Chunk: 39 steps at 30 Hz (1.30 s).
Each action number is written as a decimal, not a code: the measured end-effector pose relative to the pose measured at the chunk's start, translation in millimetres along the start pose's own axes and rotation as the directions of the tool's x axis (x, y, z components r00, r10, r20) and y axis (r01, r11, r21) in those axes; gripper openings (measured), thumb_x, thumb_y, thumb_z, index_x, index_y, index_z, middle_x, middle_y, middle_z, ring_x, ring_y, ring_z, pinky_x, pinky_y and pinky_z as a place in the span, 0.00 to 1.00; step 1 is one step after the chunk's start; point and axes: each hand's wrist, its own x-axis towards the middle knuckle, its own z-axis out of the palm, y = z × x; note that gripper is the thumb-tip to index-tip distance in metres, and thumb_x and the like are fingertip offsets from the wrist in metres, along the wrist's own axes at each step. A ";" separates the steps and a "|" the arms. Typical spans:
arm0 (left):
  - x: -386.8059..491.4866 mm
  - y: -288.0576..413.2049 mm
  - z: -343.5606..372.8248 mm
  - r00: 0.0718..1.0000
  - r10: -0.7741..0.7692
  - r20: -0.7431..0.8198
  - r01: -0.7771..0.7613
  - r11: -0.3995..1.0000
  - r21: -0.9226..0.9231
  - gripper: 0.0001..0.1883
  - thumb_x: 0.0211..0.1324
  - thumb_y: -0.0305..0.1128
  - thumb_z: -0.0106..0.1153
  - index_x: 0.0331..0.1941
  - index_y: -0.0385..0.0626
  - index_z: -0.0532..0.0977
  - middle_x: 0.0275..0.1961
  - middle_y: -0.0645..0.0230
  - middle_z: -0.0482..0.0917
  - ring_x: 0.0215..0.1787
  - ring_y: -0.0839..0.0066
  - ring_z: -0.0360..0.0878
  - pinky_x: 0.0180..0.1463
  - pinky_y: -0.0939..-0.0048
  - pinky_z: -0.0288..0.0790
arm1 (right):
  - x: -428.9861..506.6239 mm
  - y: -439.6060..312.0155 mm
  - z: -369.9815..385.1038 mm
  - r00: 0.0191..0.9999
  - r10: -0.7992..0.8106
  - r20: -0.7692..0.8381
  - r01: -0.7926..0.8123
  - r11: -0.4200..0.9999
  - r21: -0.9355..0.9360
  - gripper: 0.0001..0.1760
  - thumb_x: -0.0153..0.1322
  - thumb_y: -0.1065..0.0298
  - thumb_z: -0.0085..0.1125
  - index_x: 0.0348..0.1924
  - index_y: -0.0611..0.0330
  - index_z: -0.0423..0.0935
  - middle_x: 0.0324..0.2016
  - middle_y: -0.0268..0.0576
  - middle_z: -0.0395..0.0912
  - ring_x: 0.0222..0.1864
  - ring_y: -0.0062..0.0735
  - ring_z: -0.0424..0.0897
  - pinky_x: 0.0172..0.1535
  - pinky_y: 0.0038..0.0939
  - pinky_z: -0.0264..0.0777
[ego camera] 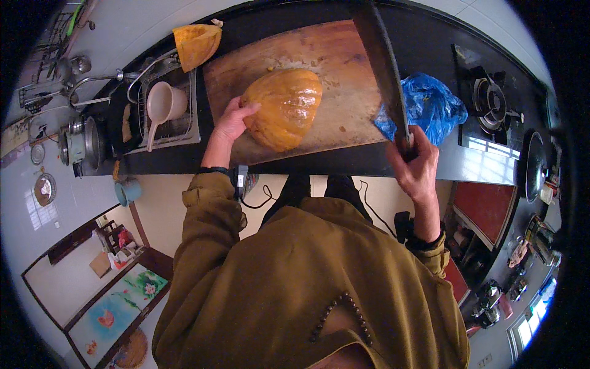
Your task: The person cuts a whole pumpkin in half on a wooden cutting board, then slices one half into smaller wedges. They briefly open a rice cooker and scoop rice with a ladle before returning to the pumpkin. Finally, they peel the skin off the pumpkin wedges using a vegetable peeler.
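Observation:
A large piece of orange pumpkin (288,108) lies skin side up on a worn wooden cutting board (341,83). My left hand (234,119) grips its left end, the thumb on top of the skin; the fingers beneath are hidden. In my right hand (417,159) is the handle of a kitchen knife (380,60) with a long, broad, dark blade. The blade points away from me, raised over the right part of the board, apart from the pumpkin. Wet bits and pale scraps stick to the board behind the pumpkin.
Another pumpkin piece (198,46) rests at the sink's far corner. A pink dipper (166,104) sits over the sink rack (196,124). Right of the board lies a crumpled blue plastic bag (431,108), then a gas burner (491,99). The dark counter edge (332,168) runs before me.

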 end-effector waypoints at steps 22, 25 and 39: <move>-25.6 32.7 83.5 0.866 0.496 -0.062 -0.144 0.366 0.920 0.25 0.37 0.36 0.73 0.41 0.39 0.75 0.39 0.58 0.82 0.41 0.67 0.82 0.46 0.69 0.73 | 34.4 -17.2 56.1 0.956 -0.152 0.249 0.233 0.912 -0.338 0.13 0.63 0.70 0.57 0.41 0.56 0.77 0.27 0.53 0.79 0.30 0.49 0.80 0.34 0.42 0.75; -25.7 23.3 90.4 0.836 0.539 -0.101 -0.133 0.378 0.916 0.23 0.38 0.37 0.73 0.39 0.40 0.77 0.37 0.57 0.83 0.40 0.65 0.83 0.45 0.68 0.74 | 38.5 -25.1 63.9 0.931 -0.130 0.342 0.265 0.884 -0.386 0.13 0.63 0.71 0.55 0.41 0.56 0.76 0.26 0.51 0.79 0.30 0.49 0.80 0.33 0.42 0.74; -20.9 5.6 79.7 0.777 0.629 0.031 -0.240 0.251 0.938 0.23 0.37 0.40 0.71 0.40 0.43 0.78 0.39 0.58 0.82 0.42 0.58 0.81 0.45 0.62 0.74 | 56.6 -52.0 75.2 0.858 -0.127 0.498 0.409 0.755 -0.513 0.07 0.64 0.70 0.50 0.35 0.61 0.71 0.25 0.52 0.80 0.29 0.49 0.82 0.31 0.43 0.75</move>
